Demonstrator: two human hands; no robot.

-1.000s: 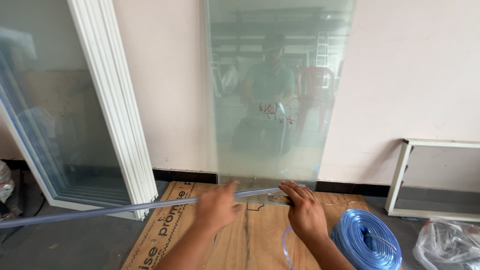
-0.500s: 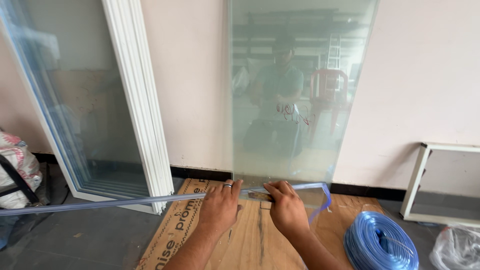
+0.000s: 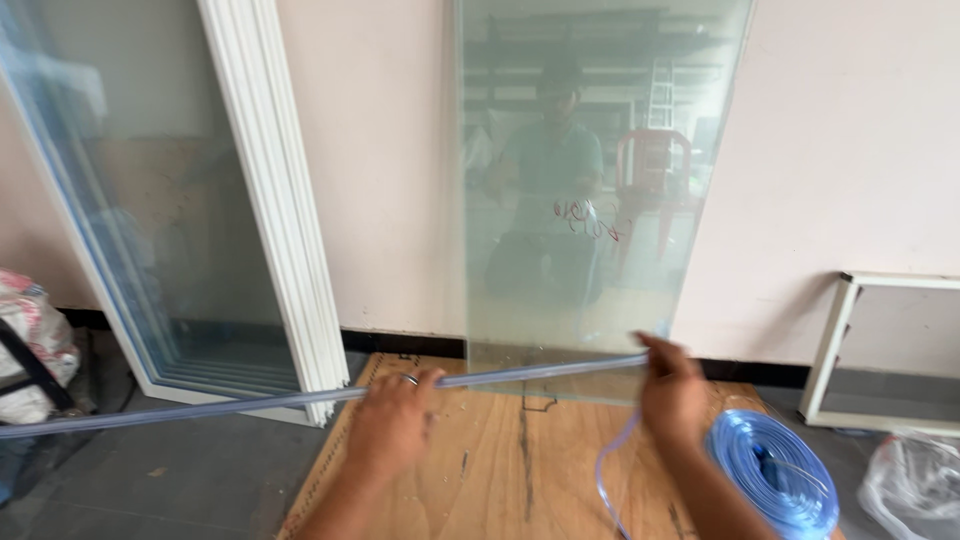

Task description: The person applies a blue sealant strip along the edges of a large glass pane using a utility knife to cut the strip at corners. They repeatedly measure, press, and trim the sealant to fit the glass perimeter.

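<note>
Straight ahead the glass pane leaning on the wall blocks any reach forward. Left of my left hand, the white window frame closes that side (its foot meets the plywood board). The blue coil crowds my right hand; open board lies between my hands.

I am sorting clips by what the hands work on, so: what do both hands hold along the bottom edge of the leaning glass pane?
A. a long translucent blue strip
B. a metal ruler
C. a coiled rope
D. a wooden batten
A: the left hand and right hand both grip a long translucent blue strip stretched along the foot of the glass pane.
</note>
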